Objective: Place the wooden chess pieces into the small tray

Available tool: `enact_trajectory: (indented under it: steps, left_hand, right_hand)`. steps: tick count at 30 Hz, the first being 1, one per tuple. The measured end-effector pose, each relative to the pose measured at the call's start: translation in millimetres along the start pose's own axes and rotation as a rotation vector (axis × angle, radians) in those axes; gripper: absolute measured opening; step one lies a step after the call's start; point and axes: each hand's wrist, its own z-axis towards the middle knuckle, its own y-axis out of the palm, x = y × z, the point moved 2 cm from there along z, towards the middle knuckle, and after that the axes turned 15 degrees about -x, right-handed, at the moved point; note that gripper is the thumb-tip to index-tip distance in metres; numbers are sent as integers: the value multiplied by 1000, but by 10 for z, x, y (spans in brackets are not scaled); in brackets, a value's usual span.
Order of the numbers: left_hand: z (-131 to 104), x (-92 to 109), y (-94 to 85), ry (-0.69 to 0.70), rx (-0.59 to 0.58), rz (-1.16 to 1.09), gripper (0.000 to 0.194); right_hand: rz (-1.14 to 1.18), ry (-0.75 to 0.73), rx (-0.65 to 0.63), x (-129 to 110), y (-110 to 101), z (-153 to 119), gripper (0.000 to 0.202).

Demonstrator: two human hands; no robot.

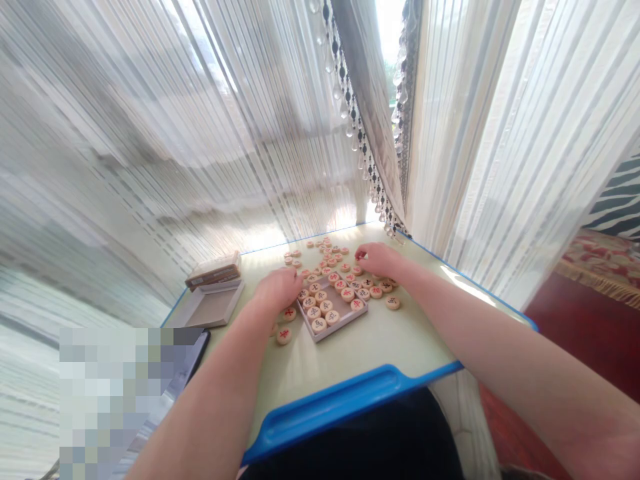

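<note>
Two bare hands work over a counter (365, 360) with a raised blue edge (345, 399), and between them sits a shallow box tray (345, 323), turned cornerwise to the person. Inside it, xiangqi pieces (319, 326) with black characters lie flat, snug along the near left wall, probably because that wall gives them something straight to line up against. A red-marked piece (357, 305) rests by the right-hand corner, with bare tray floor between. The left hand (281, 290) is bent downward at the tray's left corner, its fingers hidden from where I stand, so I cannot tell whether it holds anything. The right hand (377, 259) hangs past the tray's far right side, thumb and forefinger drawn narrowly together above the loose pieces (376, 292); whether one is pinched there I cannot make out. Those loose pieces ring the tray and trail off toward the curtain (250, 167), most of them face up, which lets the characters be read, and near enough, I judge, for short reaches. Off to the left, a second shallow tray (216, 303) lies beside a flat cardboard box (214, 268), seemingly kept aside for elbow room.
</note>
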Motion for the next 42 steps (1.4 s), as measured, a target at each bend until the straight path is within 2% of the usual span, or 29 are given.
enact_trajectory:
  steps: [14, 31, 42]
  left_hand:
    - [-9, 8, -7, -9, -5, -23, 51]
    - [1, 10, -11, 18, -25, 7, 53]
    - [-5, 23, -18, 19, -23, 16, 53]
  right_hand:
    - [-19, -35, -1, 22, 39, 35, 23]
    - [-174, -71, -141, -112, -29, -139, 36]
    - [-176, -96, -141, -92, -15, -116, 37]
